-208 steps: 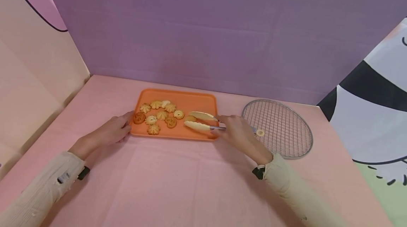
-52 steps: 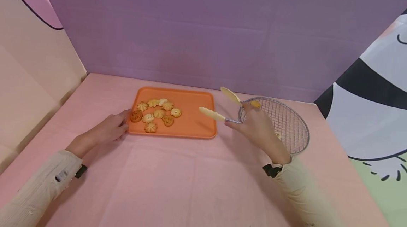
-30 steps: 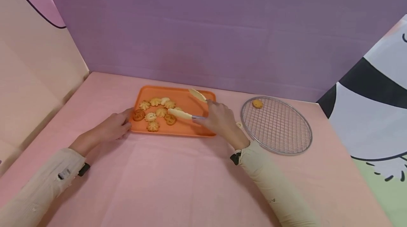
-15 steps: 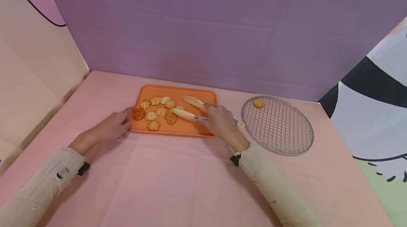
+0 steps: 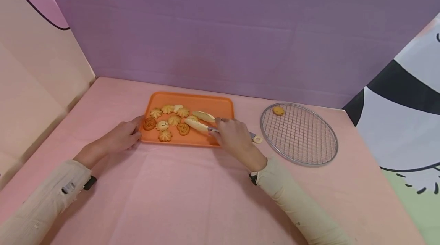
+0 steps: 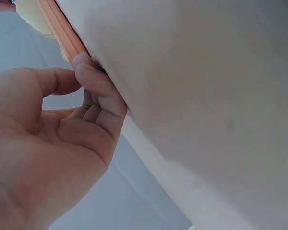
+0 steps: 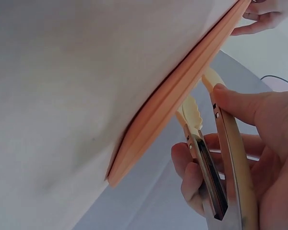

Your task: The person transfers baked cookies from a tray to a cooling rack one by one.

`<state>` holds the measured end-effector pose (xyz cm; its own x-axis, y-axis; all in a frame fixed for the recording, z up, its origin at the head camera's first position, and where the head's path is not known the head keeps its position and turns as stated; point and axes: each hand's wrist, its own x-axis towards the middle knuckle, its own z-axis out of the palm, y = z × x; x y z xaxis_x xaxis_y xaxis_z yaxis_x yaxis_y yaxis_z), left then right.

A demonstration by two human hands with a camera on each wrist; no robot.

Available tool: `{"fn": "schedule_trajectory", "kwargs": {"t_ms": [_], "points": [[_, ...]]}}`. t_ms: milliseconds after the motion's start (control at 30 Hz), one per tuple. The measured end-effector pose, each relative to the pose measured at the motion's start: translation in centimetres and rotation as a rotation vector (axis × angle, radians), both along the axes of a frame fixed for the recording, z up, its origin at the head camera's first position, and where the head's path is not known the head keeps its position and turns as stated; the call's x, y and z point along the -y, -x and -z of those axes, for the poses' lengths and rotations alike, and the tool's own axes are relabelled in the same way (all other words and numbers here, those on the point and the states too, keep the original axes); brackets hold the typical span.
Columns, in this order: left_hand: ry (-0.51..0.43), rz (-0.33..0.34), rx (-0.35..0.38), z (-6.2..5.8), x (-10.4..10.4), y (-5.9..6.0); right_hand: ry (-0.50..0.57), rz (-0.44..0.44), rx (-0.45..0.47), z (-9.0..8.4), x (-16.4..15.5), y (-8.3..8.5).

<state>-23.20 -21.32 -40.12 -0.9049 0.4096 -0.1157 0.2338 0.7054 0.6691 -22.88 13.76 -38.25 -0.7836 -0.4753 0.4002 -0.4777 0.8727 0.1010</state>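
Right hand [image 5: 233, 138] is gripping a pair of cream-tipped tongs [image 5: 201, 121], fingers curled round the metal arms, with the two tips a narrow gap apart and straddling a small cookie [image 5: 193, 118] on the orange tray [image 5: 220, 105]. I can't tell if the tips are actually touching it yet. Left hand [image 5: 122, 136] is holding the tray's left edge, fingers bent against the rim, which the left wrist view shows clearly, so the tray looks steadied. If I were doing this I'd bring the tips in low and level on either side of that cookie and squeeze gently, since these look crumbly and too much pressure would probably snap it. The main nuisance is the rest of the cookies [image 5: 165, 121] bunched just to the left, a couple right beside the target, so the lower tip could easily nudge a neighbour. Off to the right, well apart from the tray, there's a round wire rack [image 5: 311, 149] with one cookie [image 5: 278, 111] at its far edge. Everything sits on a pink tabletop [image 5: 192, 199].
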Motion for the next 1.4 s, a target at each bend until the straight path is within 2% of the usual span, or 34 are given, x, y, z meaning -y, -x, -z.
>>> {"fn": "schedule_trajectory", "kwargs": {"t_ms": [333, 567, 700, 967, 1200, 1400], "points": [[-0.013, 0.013, -0.006, 0.1, 0.1, 0.1, -0.019, 0.004, -0.02, -0.8, -0.4, -0.4], [0.004, 0.006, -0.011, 0.1, 0.3, 0.0, 0.023, -0.023, -0.057, -2.0, -1.3, -0.9], [-0.011, 0.016, -0.004, 0.1, 0.2, 0.0, 0.017, -0.02, -0.056, -2.2, -2.0, -1.6], [-0.005, 0.015, 0.001, -0.1, 0.0, -0.1, 0.055, -0.07, -0.068, -3.2, -3.5, -4.0], [-0.011, 0.015, 0.01, 0.0, 0.1, 0.0, 0.048, -0.009, -0.05, -3.7, -5.7, -5.3], [-0.018, 0.015, 0.01, 0.1, 0.0, -0.1, 0.079, 0.018, -0.04, -3.6, -7.8, -5.7]]}}
